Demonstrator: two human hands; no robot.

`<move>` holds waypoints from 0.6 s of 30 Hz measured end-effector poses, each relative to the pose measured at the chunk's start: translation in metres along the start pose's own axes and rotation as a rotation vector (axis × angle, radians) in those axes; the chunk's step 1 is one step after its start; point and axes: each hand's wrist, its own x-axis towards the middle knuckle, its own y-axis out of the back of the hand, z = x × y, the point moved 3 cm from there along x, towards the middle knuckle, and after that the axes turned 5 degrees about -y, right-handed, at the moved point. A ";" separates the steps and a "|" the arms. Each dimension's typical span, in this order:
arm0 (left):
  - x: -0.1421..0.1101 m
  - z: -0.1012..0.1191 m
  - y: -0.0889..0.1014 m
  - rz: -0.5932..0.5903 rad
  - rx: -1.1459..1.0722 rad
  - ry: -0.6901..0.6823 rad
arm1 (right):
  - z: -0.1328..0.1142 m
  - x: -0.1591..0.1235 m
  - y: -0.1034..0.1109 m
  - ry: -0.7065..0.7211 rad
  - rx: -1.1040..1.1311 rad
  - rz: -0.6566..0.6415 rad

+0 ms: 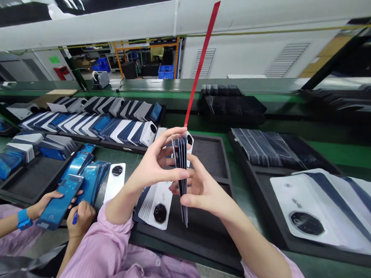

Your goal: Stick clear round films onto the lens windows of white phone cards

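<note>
Both my hands hold a thin stack of phone back covers (182,172) upright and edge-on over a black tray (211,158). My left hand (157,159) curls round the stack's top and left side, fingers closed on it. My right hand (200,188) grips the stack from the right and below. A long red strip (202,63) rises from the top of the stack, pinched at my left fingertips. Below the hands, a fanned row of white back covers (156,205) with black camera rings lies in the tray.
A co-worker's hands (79,217) at lower left hold a blue-filmed cover (60,201) and a pen. Rows of white and blue covers (103,120) fill trays at the left. Dark covers (266,147) and large white ones (313,211) lie in trays at the right. A green conveyor (170,88) runs behind.
</note>
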 end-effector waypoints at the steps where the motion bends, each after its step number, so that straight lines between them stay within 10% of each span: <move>1: 0.000 0.000 0.000 0.001 0.002 -0.004 | 0.000 0.000 0.000 0.001 0.001 -0.002; 18: 0.001 -0.004 0.000 0.012 0.032 -0.037 | -0.002 -0.001 0.002 -0.033 -0.003 0.027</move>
